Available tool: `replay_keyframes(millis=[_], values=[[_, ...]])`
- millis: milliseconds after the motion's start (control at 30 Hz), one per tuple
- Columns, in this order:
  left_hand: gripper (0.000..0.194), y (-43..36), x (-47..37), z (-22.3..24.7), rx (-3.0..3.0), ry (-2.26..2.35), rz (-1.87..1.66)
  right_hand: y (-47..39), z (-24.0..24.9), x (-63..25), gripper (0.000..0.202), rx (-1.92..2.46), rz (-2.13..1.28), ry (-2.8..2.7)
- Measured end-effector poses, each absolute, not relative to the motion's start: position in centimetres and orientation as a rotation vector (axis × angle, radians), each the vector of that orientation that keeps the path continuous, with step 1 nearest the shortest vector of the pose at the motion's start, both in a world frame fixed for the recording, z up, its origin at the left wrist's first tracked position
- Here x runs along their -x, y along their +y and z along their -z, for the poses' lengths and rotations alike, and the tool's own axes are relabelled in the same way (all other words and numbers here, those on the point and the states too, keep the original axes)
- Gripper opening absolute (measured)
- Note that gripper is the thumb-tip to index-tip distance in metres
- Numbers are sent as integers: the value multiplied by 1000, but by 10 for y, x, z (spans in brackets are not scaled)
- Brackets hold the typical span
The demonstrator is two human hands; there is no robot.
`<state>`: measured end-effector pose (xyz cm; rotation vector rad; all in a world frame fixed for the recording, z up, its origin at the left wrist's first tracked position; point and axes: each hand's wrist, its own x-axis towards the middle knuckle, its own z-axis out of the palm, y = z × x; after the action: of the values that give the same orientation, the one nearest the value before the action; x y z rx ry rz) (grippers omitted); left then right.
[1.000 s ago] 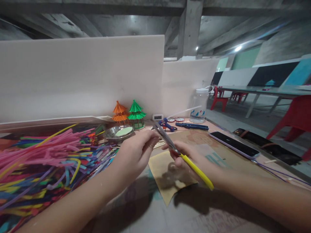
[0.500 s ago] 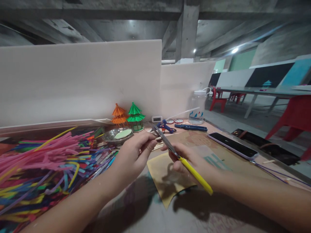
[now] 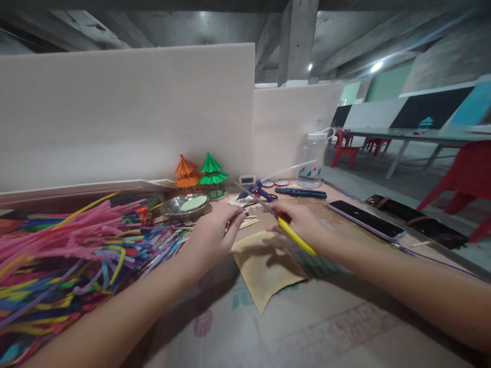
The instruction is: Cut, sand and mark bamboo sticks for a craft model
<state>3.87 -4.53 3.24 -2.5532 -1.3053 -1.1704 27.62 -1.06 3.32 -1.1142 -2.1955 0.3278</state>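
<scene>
My right hand (image 3: 301, 220) grips a pair of scissors (image 3: 297, 236) with yellow handles; the metal blades point forward and left. My left hand (image 3: 213, 230) is closed in a pinch just left of the blades, and whatever its fingers hold is hidden. In the earlier frame a short pale stick showed at those fingertips. Below and between both hands lies a piece of yellow sandpaper-like sheet (image 3: 264, 271) on the table. Several thin wooden sticks (image 3: 251, 222) rest just beyond my left fingertips. Further back is a blue glue gun (image 3: 261, 191) with a long clear glue stick.
Many colourful pipe cleaners (image 3: 84, 245) pile up at left. A metal dish (image 3: 171, 206), an orange pagoda model (image 3: 186, 174) and a green one (image 3: 213, 176) stand behind. At right are a blue-handled tool (image 3: 301, 193), a water bottle (image 3: 310, 161), a phone (image 3: 364, 220) and a black case (image 3: 418, 220).
My hands have moved slightly apart, the right one forward with the scissors. The blades have drawn away from my left fingertips. The view has tilted down a little.
</scene>
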Motion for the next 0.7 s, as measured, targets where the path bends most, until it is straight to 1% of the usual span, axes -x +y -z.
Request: replay_keyframes(millis=[133,233,400,567,700], values=[[30,-33,-39,6,2606,-1336,1012,26,-15,-300,42,1288,-49,-2190],[29,-35,-39,16,2646,-1258,1020,39,-2,-311,49,1388,103,-2241],[19,-39,-39,13,2721,-1014,1101,50,7,-310,50,1469,100,-2354],[18,-40,-38,9,2741,-1078,1118,56,8,-309,51,1502,90,-2352],[18,-41,-39,6,2757,-1027,1116,56,8,-309,51,1491,71,-2362]])
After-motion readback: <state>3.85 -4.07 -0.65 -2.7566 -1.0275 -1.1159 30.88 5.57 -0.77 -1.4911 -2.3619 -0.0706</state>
